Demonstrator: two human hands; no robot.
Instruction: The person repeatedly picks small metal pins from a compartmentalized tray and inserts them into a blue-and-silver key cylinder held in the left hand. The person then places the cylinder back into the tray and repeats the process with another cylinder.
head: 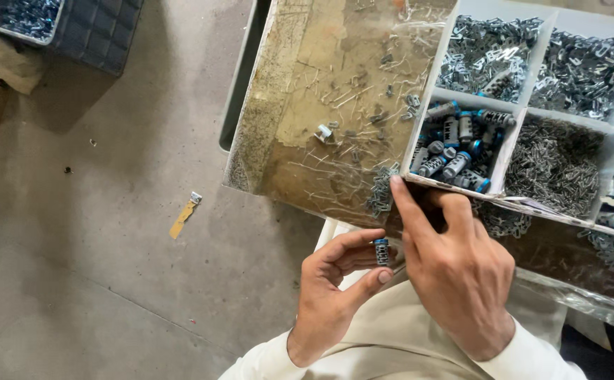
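Left hand: my left hand is closed on a small blue-and-silver cylinder, pinched between thumb and fingertips just below the near edge of the workbench.
Right hand: my right hand sits just beside the left, forefinger stretched up to the bench's near edge, touching a small heap of loose metal clips; I cannot tell whether the curled fingers hold anything.
Cylinder: held in the air over my lap, upright, blue cap on top.
Handling: I judge it light, rigid and smooth-sided, so it could slip or roll; a pinch across the ribbed middle, as now, looks the safest hold.
Divided tray: a white tray with compartments stands on the right part of the bench, its near left corner just above my right forefinger.
Near left compartment: more blue-capped cylinders, lying jumbled.
Far compartments: bent bright metal clips and a second pile of the same kind.
Near middle compartment: fine thin wire pieces, densely heaped.
Right edge: another compartment with blue parts, mostly cut off.
Bench top: worn, under clear plastic, scattered with stray pins and one lone small cylinder.
Floor: a dark crate with metal parts at the far left corner.
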